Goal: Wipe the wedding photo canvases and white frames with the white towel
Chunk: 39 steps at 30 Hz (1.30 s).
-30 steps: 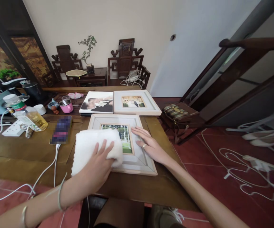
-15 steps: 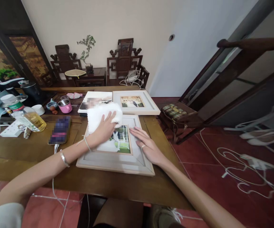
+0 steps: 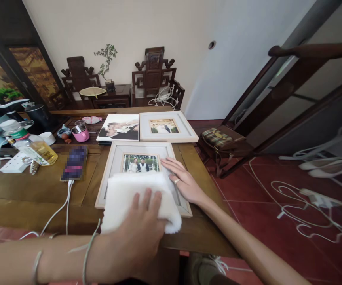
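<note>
A white fluffy cloth [image 3: 119, 198] lies over the near part of a pale picture frame [image 3: 108, 168] on the wooden table. My left hand [image 3: 143, 227] presses on the cloth and grips it, thumb side hidden from sight. Above the cloth's far edge the upper part of a photo [image 3: 143, 163] of two people shows. My right hand [image 3: 187, 184] rests with fingers stretched out on the right side of the frame. Behind it lie a second framed picture [image 3: 185, 124] and a stack with a photo cover [image 3: 129, 123].
To the left are a phone [image 3: 74, 162] on a cable, a power strip [image 3: 13, 163], a bottle of yellow liquid [image 3: 44, 150] and a pink cup [image 3: 82, 135]. A plaid bag [image 3: 217, 138] sits right of the table. Cables [image 3: 295, 213] trail across the red floor.
My left hand has drawn the cloth from the frame's upper left toward me, over its near edge, uncovering the people in the photo. The right hand stays on the frame.
</note>
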Available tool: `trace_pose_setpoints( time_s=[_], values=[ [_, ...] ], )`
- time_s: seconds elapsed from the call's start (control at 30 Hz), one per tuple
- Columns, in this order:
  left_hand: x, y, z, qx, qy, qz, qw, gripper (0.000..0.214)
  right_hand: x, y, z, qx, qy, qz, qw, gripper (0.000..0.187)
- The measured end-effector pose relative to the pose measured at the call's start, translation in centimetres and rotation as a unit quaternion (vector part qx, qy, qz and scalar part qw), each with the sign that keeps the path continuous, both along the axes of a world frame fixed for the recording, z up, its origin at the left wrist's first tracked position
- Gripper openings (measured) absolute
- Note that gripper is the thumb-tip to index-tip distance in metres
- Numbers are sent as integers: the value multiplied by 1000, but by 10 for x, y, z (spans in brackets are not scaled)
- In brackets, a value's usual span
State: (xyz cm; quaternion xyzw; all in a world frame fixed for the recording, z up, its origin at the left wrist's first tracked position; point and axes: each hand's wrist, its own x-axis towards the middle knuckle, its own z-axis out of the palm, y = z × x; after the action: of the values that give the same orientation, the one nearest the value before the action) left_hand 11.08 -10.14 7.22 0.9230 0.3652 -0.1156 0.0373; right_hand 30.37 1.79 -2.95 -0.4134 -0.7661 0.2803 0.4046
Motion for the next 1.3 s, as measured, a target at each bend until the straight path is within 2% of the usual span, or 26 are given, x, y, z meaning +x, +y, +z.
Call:
trace_pose_setpoints(
  time_s=[0.1,0.2,0.27,0.37,0.43,0.5,0.6,0.73,0.87,0.97,1.03,1.13,1.23,1.3],
  values=[
    [-1,32,-17,39,-25,48,998,34,2,2,-2,5,-3,9,1000,51],
    [-9,84,-28,103,-67,94,988,38,2,3,-1,10,-9,15,1000,53],
    [-12,120,-30,112,-97,115,982,38,3,3,-1,10,-15,17,1000,53],
    [-8,159,-29,104,-155,45,981,39,4,3,-2,12,-21,18,1000,53],
    [-1,172,-30,85,-171,-27,981,36,5,3,-4,12,-23,10,1000,52],
    [5,176,-32,76,-164,-69,981,34,5,4,-6,12,-24,3,1000,51],
    [1,173,-37,95,-130,-62,985,34,5,5,-7,12,-18,3,1000,52],
    [-29,164,-37,137,-84,-21,987,37,4,3,-3,12,-16,8,1000,52],
    [-67,158,-27,167,-28,29,985,36,3,2,0,10,-18,8,1000,51],
    [-86,146,-16,177,15,67,982,35,3,1,0,7,-20,4,1000,53],
    [-90,128,-10,170,30,86,981,35,3,1,0,5,-19,1,1000,54],
    [-88,82,-4,135,35,93,986,28,3,1,0,0,-15,0,1000,55],
    [-84,27,-2,98,24,77,992,24,2,1,-1,-1,-8,-1,1000,55],
    [-79,0,-1,83,4,44,996,25,2,2,-1,0,-2,0,1000,56]
  ],
)
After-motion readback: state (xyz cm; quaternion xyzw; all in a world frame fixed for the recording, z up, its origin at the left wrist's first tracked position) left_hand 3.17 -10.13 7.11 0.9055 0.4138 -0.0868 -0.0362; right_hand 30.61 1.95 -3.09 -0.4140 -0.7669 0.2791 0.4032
